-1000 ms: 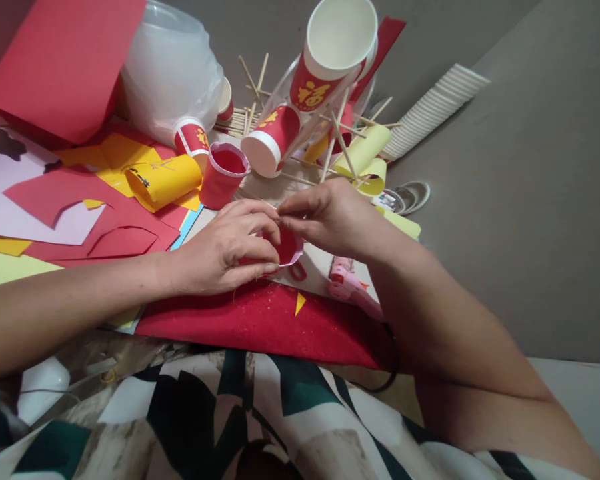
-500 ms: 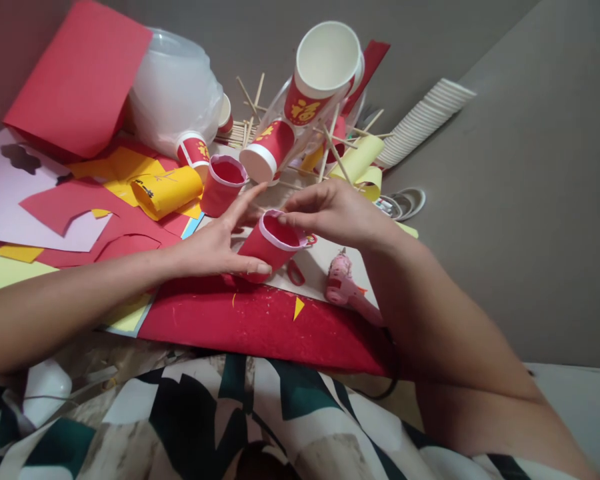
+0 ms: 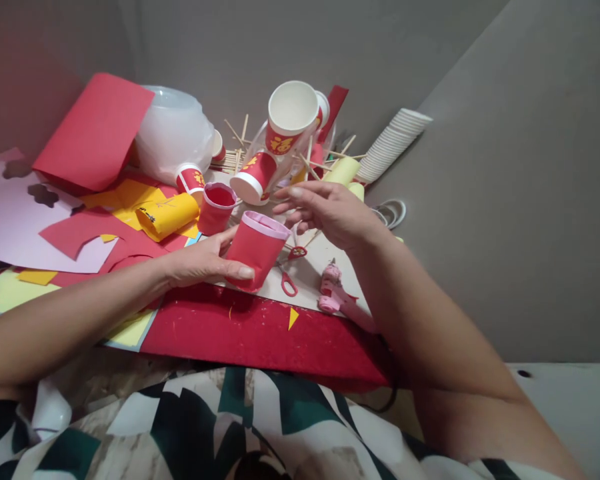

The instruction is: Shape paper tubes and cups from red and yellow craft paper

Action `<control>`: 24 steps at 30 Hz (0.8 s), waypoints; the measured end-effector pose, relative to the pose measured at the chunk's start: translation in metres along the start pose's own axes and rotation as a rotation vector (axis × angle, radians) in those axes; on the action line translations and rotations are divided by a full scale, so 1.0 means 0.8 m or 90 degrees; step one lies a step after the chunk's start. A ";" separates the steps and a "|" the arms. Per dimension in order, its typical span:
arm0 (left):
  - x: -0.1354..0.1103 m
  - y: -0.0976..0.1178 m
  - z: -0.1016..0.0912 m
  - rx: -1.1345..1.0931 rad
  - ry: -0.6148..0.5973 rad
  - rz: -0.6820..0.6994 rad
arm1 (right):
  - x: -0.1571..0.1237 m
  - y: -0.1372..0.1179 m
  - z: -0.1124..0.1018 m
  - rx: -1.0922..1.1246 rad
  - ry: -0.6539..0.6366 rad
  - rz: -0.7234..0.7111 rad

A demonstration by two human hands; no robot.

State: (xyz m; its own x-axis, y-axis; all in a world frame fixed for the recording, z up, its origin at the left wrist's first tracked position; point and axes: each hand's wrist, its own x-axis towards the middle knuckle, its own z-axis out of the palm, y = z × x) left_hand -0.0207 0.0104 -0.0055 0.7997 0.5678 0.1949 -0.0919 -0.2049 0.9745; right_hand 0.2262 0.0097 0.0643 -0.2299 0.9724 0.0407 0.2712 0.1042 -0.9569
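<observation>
While the left hand [image 3: 205,259] grips a red cup [image 3: 257,259] by its side, tipped near the front of the worktop [image 3: 307,283], the right hand [image 3: 325,208] is loose, its fingers spread just above the rim with nothing seen in them. This cup looks almost done: it has a red side and a pink band around its rim. A second red cup [image 3: 216,219] with a pink rim stands just behind and to the left, and looks done too. The cups with gold signs [image 3: 283,145] have no pink band, so maybe more is left; I can't tell. Cut paper [image 3: 73,235] lies on the left, red scissors [image 3: 289,285] and a pink glue gun [image 3: 331,293] on the right, and grey walls [image 3: 480,200] rise behind.
</observation>
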 end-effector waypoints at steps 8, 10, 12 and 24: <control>-0.016 0.048 -0.027 0.115 0.175 0.022 | -0.042 0.003 0.017 0.033 0.013 0.026; -0.035 0.062 -0.038 0.137 0.240 0.035 | -0.061 0.003 0.021 -0.042 -0.029 0.012; -0.059 0.072 -0.052 0.171 0.317 0.041 | -0.078 0.004 0.024 -0.108 -0.063 -0.012; -0.137 0.045 -0.124 0.308 0.698 -0.102 | -0.112 0.026 0.038 -0.260 -0.250 -0.051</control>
State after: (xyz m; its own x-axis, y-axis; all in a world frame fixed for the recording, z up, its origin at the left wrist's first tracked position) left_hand -0.1703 0.0199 0.0192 -0.1674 0.9407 0.2950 0.3814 -0.2141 0.8993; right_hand 0.2244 -0.0815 0.0318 -0.5732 0.8158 -0.0766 0.5599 0.3217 -0.7636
